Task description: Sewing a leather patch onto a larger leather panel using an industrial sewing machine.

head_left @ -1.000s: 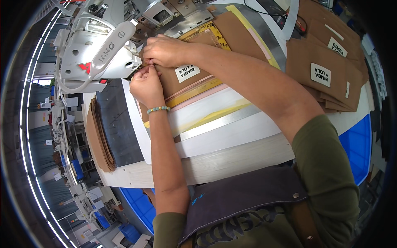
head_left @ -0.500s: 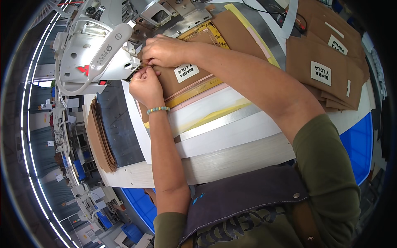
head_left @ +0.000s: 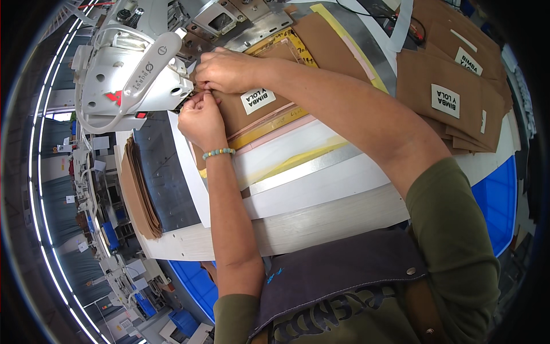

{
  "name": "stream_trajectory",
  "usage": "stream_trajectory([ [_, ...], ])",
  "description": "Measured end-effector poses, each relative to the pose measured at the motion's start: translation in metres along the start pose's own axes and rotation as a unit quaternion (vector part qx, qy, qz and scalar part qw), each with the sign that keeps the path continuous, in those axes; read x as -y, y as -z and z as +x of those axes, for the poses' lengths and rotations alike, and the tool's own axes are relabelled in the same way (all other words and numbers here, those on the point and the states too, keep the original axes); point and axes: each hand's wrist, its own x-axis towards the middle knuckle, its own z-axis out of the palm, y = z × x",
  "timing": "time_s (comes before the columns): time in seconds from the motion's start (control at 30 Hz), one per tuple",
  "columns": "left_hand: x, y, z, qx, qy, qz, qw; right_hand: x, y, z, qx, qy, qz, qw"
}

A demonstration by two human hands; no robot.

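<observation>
My left hand (head_left: 201, 121) and my right hand (head_left: 227, 70) meet beside the head of a white sewing machine (head_left: 109, 86). The fingers of both are bent and pinched together at the fingertips. Whatever they pinch is too small or too hidden to name. Beneath them lies a brown fabric panel (head_left: 234, 109) with a white label (head_left: 259, 102), partly covered by my right hand and forearm. A yellow-edged template frame (head_left: 275, 121) surrounds the panel. The needle area is hidden behind the machine head and my fingers.
Brown fabric pieces with white labels (head_left: 421, 94) are piled on the right. A stack of brown pieces (head_left: 138, 192) lies at the table's left edge. Metal machine parts (head_left: 229, 20) stand beyond my hands. A blue bin (head_left: 495, 200) sits below the table at right.
Both hands stay at the same spot by the machine head, with only a very slight shift of the fingers to the left. The panel and template look unmoved.
</observation>
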Motion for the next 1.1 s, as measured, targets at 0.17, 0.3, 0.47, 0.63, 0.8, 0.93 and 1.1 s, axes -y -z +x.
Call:
stream_trajectory([
  [0.17,0.0005,0.0006,-0.0005,0.004,-0.013,-0.013,1.000,0.0007,-0.0006,-0.0002,-0.007,0.002,-0.010,1.000],
  [0.3,0.0009,0.0009,-0.0005,-0.001,-0.021,-0.007,1.000,-0.0001,-0.0020,-0.0002,-0.011,-0.001,-0.013,1.000],
  [0.47,0.0003,0.0004,-0.0004,-0.001,-0.024,-0.007,1.000,-0.0015,-0.0025,-0.0001,-0.017,-0.004,0.003,1.000],
  [0.63,0.0001,0.0000,-0.0010,-0.003,-0.033,-0.032,0.999,-0.0023,-0.0009,-0.0005,-0.013,0.005,0.018,1.000],
  [0.8,-0.0011,0.0004,0.0001,0.009,-0.023,-0.022,0.999,-0.0024,0.0003,-0.0005,-0.016,0.011,0.031,0.999],
  [0.93,-0.0018,0.0003,0.0006,0.007,-0.016,-0.020,1.000,-0.0025,0.0004,0.0005,-0.012,0.012,0.021,1.000],
  [1.1,-0.0027,0.0006,-0.0002,0.006,-0.019,-0.003,1.000,-0.0010,-0.0002,0.0005,-0.006,0.009,0.004,1.000],
])
